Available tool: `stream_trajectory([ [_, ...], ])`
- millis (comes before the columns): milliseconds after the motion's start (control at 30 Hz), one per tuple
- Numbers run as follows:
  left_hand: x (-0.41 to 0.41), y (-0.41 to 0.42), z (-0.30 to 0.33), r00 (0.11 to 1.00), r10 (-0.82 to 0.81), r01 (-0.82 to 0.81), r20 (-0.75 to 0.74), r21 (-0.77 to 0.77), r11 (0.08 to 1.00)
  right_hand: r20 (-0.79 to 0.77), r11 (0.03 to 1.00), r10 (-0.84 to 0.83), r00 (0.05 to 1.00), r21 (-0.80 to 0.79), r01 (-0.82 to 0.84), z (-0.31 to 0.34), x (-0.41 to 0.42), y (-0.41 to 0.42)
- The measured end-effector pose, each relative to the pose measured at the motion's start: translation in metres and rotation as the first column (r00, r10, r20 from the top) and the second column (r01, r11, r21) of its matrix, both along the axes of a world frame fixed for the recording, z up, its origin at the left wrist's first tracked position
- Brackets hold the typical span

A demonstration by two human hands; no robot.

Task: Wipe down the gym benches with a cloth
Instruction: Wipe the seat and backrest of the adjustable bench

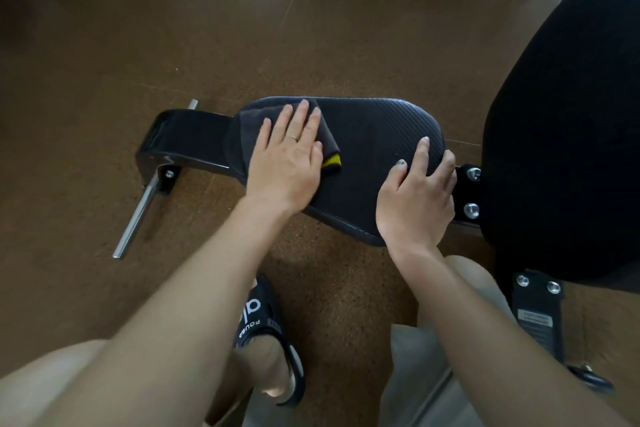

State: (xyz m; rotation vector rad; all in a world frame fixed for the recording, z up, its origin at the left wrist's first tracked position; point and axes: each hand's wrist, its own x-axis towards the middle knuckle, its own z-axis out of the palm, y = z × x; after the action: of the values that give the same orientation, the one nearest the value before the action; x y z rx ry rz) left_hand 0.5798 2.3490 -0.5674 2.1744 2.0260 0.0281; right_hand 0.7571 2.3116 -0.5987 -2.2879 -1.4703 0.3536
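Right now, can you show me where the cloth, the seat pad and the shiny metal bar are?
cloth (252, 121): head view, its dark folded top.
seat pad (377, 128): head view, bare textured middle.
metal bar (133, 218): head view, mid-length.

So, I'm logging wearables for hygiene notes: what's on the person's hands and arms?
Both forearms are bare, with no sleeves or gloves in view. The left hand has a thin plain ring on one finger. The right hand shows no ring, but its fingertips look smudged dark.
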Motion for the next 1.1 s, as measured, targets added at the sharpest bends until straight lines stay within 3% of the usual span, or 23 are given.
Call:
stream_trajectory([
  [167, 0.017, -0.062, -0.008, 0.997, -0.061, 0.061, 0.038, -0.006, 0.998, -0.003, 1.000, 0.009, 1.000, 0.022, -0.009, -0.001, -0.001, -0.001],
  [367, -0.019, 0.027, -0.002, 0.993, -0.114, 0.114, 0.011, -0.001, 0.993, 0.024, 1.000, 0.000, 1.000, 0.010, 0.000, -0.003, 0.000, 0.000],
  [500, -0.036, 0.056, 0.001, 0.998, -0.020, 0.017, 0.053, 0.056, 0.998, 0.031, 1.000, -0.008, 0.999, 0.005, 0.008, -0.004, -0.001, 0.001],
  [633, -0.053, 0.052, 0.005, 0.966, 0.207, -0.216, 0.156, 0.043, 0.976, 0.033, 1.000, 0.000, 0.999, 0.011, 0.000, -0.004, 0.000, 0.000],
  [733, -0.059, 0.039, 0.004, 0.874, 0.385, -0.405, 0.297, 0.007, 0.914, 0.025, 1.000, 0.002, 1.000, 0.021, -0.002, -0.004, 0.000, -0.001],
  [833, -0.055, 0.019, -0.007, 0.769, 0.455, -0.534, 0.449, 0.061, 0.843, 0.013, 1.000, -0.004, 1.000, 0.028, 0.003, -0.002, -0.002, 0.000],
  [967, -0.033, -0.012, -0.023, 0.563, 0.468, -0.708, 0.681, 0.107, 0.698, 0.011, 0.999, -0.007, 1.000, 0.035, 0.006, -0.001, -0.004, 0.000],
  [1100, 0.007, -0.035, -0.035, 0.372, 0.451, -0.814, 0.811, 0.052, 0.578, 0.024, 0.999, -0.009, 1.000, 0.033, 0.008, -0.002, -0.006, 0.000],
])
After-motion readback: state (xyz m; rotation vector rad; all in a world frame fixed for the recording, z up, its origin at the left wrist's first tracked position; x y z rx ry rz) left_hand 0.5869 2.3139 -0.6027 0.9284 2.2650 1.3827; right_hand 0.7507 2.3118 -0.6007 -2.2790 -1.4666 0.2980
